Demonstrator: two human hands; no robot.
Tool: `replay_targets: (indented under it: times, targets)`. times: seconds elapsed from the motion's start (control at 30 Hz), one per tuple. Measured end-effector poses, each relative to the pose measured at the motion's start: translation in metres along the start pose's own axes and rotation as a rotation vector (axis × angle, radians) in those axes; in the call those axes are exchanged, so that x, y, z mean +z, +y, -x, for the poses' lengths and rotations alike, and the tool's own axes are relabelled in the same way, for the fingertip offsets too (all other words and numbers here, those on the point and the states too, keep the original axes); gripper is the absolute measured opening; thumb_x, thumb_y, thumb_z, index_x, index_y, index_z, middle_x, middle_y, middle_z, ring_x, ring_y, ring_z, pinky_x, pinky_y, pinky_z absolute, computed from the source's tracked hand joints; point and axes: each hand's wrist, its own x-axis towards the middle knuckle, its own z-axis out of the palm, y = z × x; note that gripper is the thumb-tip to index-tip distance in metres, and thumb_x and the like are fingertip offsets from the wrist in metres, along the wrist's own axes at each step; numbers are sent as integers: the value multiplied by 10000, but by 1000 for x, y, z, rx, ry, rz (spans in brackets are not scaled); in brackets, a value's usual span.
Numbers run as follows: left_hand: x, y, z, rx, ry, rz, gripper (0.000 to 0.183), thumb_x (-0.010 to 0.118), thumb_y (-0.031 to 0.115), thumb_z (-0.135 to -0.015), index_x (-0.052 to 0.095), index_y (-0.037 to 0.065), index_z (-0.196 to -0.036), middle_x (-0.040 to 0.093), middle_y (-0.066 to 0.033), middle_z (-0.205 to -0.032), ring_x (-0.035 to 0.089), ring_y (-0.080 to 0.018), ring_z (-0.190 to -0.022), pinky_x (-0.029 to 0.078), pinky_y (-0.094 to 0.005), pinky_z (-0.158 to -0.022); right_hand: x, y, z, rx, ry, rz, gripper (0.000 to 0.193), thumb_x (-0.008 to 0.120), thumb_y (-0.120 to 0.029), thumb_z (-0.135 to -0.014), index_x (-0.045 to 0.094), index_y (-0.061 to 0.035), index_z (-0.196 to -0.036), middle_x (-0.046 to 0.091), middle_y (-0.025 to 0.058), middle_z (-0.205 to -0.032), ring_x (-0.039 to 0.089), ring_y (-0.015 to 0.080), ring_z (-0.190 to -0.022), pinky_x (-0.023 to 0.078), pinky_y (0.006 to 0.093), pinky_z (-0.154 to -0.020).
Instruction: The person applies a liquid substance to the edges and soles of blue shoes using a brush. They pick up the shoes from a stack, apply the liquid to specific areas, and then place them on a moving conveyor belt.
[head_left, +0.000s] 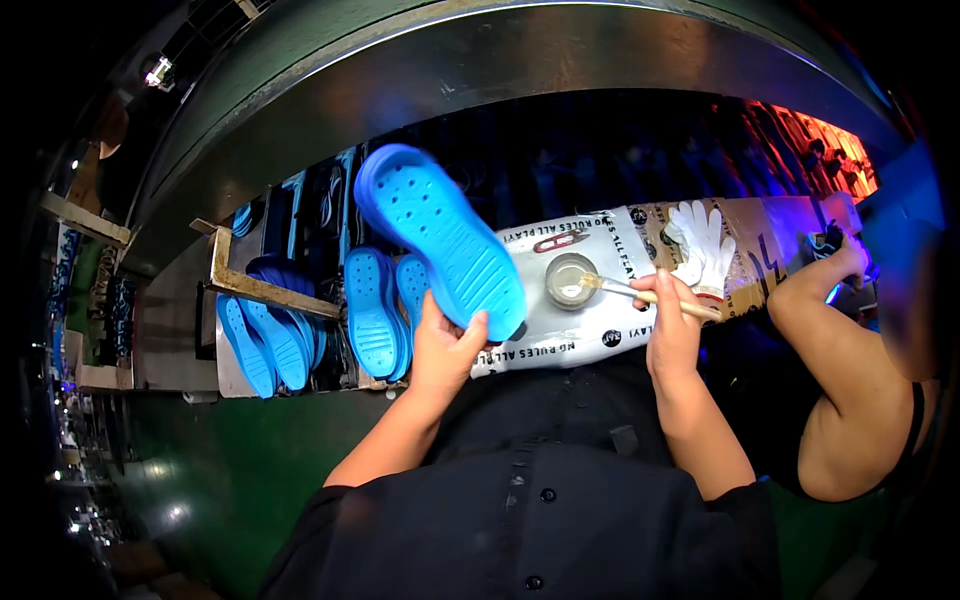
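A blue foam shoe sole [440,240] with small holes at its far end is tilted up in my left hand [450,345], the thumb on its near end. Between the fingers of my right hand [670,325] is a brush with a pale wooden handle [702,311]; its bristles [594,283] reach the rim of a small round pot [569,281]. Something pale lies in the pot's bottom. Beyond the pot rests a red-handled pair of snips [560,241]. A white knit glove [702,245] lies to the right of it.
Several more blue soles [372,310] stand in stacks at the left, beside a wooden bar frame [270,290]. Printed white sheeting [610,343] covers the work surface. A metal beam [500,60] crosses behind. At the right a co-worker's arm [830,340] reaches in. Red light glows at far right.
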Motion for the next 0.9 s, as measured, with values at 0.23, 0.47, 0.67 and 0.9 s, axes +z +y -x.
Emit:
replay_targets:
  times: [0.23,0.47,0.67,0.9]
  targets:
    - [28,10,-1,289,20,-195,474,627,42,-795,410,-44,-1207,594,-130,-1036,598,-165,-910,475,-277,-796,12,-43,24,-496,-298,362,260,499,-156,-891,639,-39,-706,608,38,-642,557,183,-658,379,375,-867]
    - [31,4,3,484,23,-317,488,657,9,-744,449,-39,-1183,629,-125,-903,617,-153,-803,484,-266,-725,19,-37,27,-597,-336,499,212,547,-145,-865,655,-57,-706,601,35,-637,533,197,-634,379,365,-820]
    - [24,-4,1,632,3,-480,457,674,-25,-696,493,-16,-1116,631,-121,-860,625,-188,-731,482,-276,-660,8,-36,28,-538,-268,464,217,547,-142,-863,654,-64,-690,607,27,-631,547,189,-634,378,379,-853]
    - [27,-1,3,663,28,-429,430,677,-23,-691,511,-1,-1087,632,-113,-850,627,-200,-724,482,-282,-661,18,-41,25,-631,-338,563,164,576,-117,-825,657,-81,-688,603,16,-645,544,183,-639,376,382,-854]
